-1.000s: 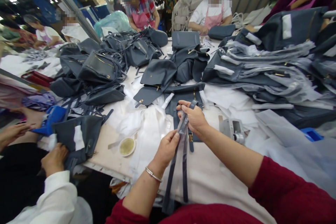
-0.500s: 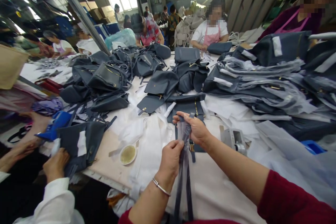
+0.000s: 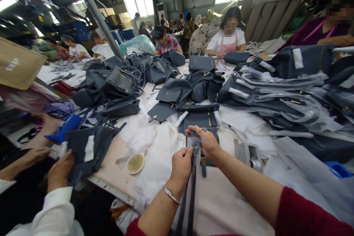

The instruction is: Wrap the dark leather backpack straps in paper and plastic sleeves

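Note:
My left hand (image 3: 183, 164) is closed on a dark strap (image 3: 191, 195) with clear plastic film (image 3: 195, 143) around its upper part. Just above, my right hand (image 3: 206, 140) pinches the strap's upper end and the film. The strap hangs down toward my body. Behind my hands lies a dark blue bag (image 3: 197, 118) with a gold zip and white paper rolls at its sides. A gold buckle (image 3: 203, 160) on a short strap shows below my right hand. How the film is fixed to the strap is hidden by my fingers.
Dark bags (image 3: 116, 84) are piled at the back left, film-wrapped ones (image 3: 276, 92) at the right. A dish (image 3: 135, 163), white sheets (image 3: 160, 155) and a grey metal block (image 3: 249, 155) lie nearby. A co-worker's hands (image 3: 62, 167) hold a bag at left.
The head view has tilted up slightly, so the scene sits lower and farther right. My left hand has come a little closer to my right; both still grip the strap and film.

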Available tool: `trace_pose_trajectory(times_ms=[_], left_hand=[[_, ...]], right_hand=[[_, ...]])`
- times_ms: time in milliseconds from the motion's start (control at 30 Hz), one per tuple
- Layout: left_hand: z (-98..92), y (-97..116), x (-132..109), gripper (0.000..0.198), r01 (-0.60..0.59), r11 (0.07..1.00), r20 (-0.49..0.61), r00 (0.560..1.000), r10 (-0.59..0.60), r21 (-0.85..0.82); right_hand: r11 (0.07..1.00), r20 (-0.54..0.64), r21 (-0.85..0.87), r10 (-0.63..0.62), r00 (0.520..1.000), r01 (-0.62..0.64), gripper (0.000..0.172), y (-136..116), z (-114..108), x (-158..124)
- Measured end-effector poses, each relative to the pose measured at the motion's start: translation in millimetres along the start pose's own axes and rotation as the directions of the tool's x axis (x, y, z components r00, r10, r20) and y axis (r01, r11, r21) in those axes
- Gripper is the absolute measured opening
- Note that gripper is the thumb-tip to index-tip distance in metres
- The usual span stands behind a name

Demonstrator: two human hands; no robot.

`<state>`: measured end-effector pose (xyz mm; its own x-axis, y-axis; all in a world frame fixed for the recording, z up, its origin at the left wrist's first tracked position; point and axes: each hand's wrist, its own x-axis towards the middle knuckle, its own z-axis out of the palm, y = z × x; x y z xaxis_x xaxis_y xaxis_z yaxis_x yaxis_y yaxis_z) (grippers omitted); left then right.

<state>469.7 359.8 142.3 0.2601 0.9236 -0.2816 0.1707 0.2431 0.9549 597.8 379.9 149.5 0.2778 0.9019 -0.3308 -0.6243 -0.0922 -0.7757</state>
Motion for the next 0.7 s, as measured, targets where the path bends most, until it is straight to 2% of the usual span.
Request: trace_pose_trajectory(times_ms=[100,167,233,300,400,500,567,700], left_hand=[[4.4,-6,10,0.040,0.022,1.000,-0.034,0.999,-0.021,0.009],[4.5,-10,13,0.040,0.044,0.999,-0.034,0.998,-0.044,0.004],[2.0,-12,11,0.039,0.050,0.998,-0.022,0.999,-0.049,0.037],[-1.6,-14,3,0.039,0.054,0.993,-0.001,0.999,-0.054,0.109],[-4.6,-21,-11,0.040,0.082,0.976,0.033,0.995,-0.091,0.202],[-3.4,-32,-17,0.041,0.129,0.969,0.010,0.991,-0.134,0.212],[-1.8,-39,-16,0.044,0.171,0.972,-0.008,0.985,-0.172,0.161],[2.6,-42,-8,0.047,0.220,0.976,-0.001,0.976,-0.220,-0.007]], right_hand=[[0.997,0.024,-0.076,0.027,0.999,-0.025,0.038,22,-7,-8],[0.994,0.066,-0.036,0.102,0.993,-0.100,0.042,31,-14,-12],[0.969,0.121,0.084,0.219,0.968,-0.230,0.049,30,-23,-12],[0.905,0.166,0.213,0.337,0.927,-0.368,0.059,23,-32,-4],[0.847,0.146,0.245,0.448,0.882,-0.471,0.059,15,-40,14],[0.875,0.028,0.155,0.461,0.887,-0.459,0.039,22,-40,27],[0.907,-0.059,0.110,0.415,0.908,-0.407,0.029,32,-39,28],[0.954,-0.143,-0.007,0.296,0.945,-0.300,0.027,43,-44,18]])
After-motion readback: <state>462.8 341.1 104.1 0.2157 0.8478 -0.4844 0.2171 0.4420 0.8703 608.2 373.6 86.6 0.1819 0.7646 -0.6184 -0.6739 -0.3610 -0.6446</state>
